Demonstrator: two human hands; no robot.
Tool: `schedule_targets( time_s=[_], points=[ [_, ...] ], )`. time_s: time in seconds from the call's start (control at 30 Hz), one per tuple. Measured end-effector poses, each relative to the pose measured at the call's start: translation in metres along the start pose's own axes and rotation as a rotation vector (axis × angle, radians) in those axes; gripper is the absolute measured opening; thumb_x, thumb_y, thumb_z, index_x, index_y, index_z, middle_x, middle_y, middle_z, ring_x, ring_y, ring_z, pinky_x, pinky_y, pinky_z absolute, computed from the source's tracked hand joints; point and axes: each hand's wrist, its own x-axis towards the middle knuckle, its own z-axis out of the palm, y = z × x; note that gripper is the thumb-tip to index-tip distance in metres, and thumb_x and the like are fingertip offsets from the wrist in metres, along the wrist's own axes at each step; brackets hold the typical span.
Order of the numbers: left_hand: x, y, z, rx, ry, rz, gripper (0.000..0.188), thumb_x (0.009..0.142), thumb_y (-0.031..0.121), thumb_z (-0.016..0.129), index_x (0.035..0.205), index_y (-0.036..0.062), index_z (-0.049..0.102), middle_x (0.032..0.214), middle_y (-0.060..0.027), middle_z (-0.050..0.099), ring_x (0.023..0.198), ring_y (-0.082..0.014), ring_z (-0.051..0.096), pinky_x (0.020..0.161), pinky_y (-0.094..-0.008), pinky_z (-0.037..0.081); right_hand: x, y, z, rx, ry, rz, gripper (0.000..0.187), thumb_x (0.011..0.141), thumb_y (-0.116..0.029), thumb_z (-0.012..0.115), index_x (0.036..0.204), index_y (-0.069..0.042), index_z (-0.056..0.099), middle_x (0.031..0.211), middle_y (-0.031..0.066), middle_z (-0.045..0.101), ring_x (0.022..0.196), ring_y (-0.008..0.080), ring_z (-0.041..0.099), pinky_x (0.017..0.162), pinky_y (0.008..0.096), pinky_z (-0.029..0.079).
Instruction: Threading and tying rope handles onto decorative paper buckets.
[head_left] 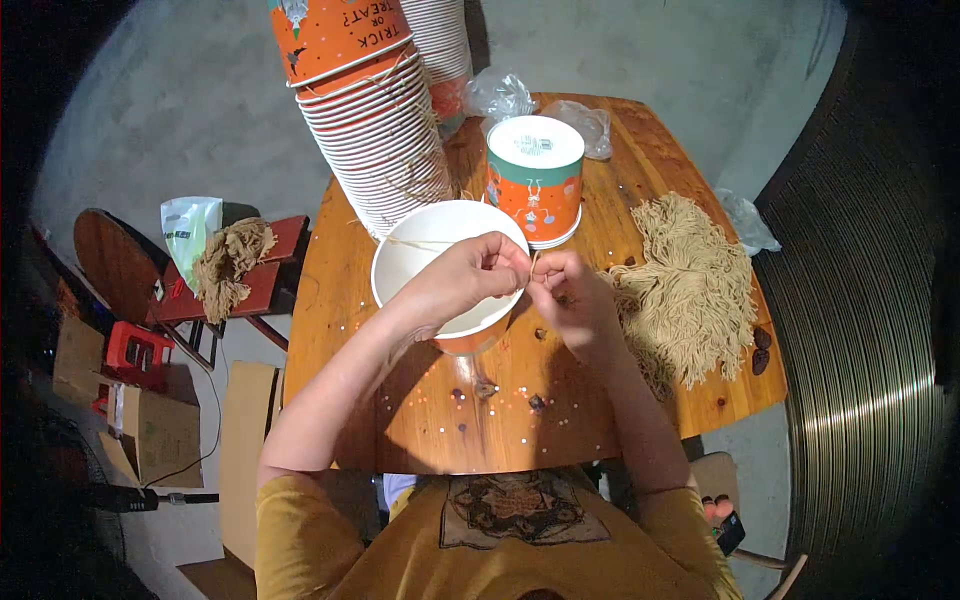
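Observation:
A white-lined paper bucket [405, 268] with an orange outside stands open side up in front of me. Over its right rim, my left hand [470, 275] pinches a thin tan cord [420, 243], which runs left across the bucket's opening to its far left rim. Close beside it, my right hand [577, 295] is closed with thumb and forefinger together on a short bit of the same kind of cord; the fingertips of both hands almost meet. Whether the cord is knotted there is too small to tell.
A tall stack of orange paper buckets [375, 130] leans at the back left. Upside down behind my hands is another orange and green bucket [535, 190]. A heap of tan cords [690, 290] covers the table's right side. Clear plastic bags [500, 95] lie at the back.

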Motion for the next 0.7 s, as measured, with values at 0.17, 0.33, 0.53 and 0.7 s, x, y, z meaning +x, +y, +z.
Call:
schedule_targets(
  time_s=[0.17, 0.33, 0.53, 0.7],
  points=[
    [0.000, 0.001, 0.004, 0.178, 0.036, 0.056, 0.018, 0.088, 0.015, 0.060, 0.099, 0.0027, 0.054, 0.089, 0.0004, 0.056, 0.083, -0.0069, 0.051, 0.078, -0.0216, 0.042, -0.003, 0.006, 0.000, 0.044, -0.015, 0.067, 0.015, 0.083, -0.003, 0.058, 0.096, -0.003, 0.050, 0.082, 0.0077, 0.058, 0.070, 0.0147, 0.059, 0.063, 0.0280, 0.048],
    [0.000, -0.004, 0.001, 0.208, 0.026, 0.109, 0.017, 0.089, 0.014, 0.059, 0.100, 0.0026, 0.054, 0.091, 0.0008, 0.056, 0.085, -0.0062, 0.050, 0.078, -0.0214, 0.042, -0.002, 0.008, -0.003, 0.057, -0.032, 0.049, 0.012, 0.083, -0.003, 0.056, 0.094, -0.003, 0.051, 0.081, 0.0068, 0.058, 0.068, 0.0147, 0.058, 0.064, 0.0283, 0.048],
    [-0.007, -0.002, 0.002, 0.300, 0.061, 0.071, 0.011, 0.089, 0.007, 0.054, 0.098, 0.0024, 0.054, 0.089, 0.0013, 0.055, 0.082, -0.0064, 0.049, 0.077, -0.0213, 0.042, 0.000, 0.004, -0.004, 0.020, -0.020, 0.093, 0.009, 0.083, -0.003, 0.056, 0.091, -0.002, 0.052, 0.076, 0.0046, 0.057, 0.068, 0.0137, 0.057, 0.064, 0.0279, 0.047],
    [-0.007, 0.005, 0.011, 0.411, 0.112, 0.133, 0.009, 0.090, 0.009, 0.053, 0.096, 0.0026, 0.054, 0.085, 0.0010, 0.054, 0.080, -0.0061, 0.048, 0.073, -0.0220, 0.041, 0.000, 0.005, -0.002, 0.130, -0.030, 0.095, 0.013, 0.085, -0.003, 0.055, 0.097, -0.002, 0.052, 0.077, 0.0037, 0.057, 0.070, 0.0118, 0.056, 0.063, 0.0273, 0.046]
  ],
)
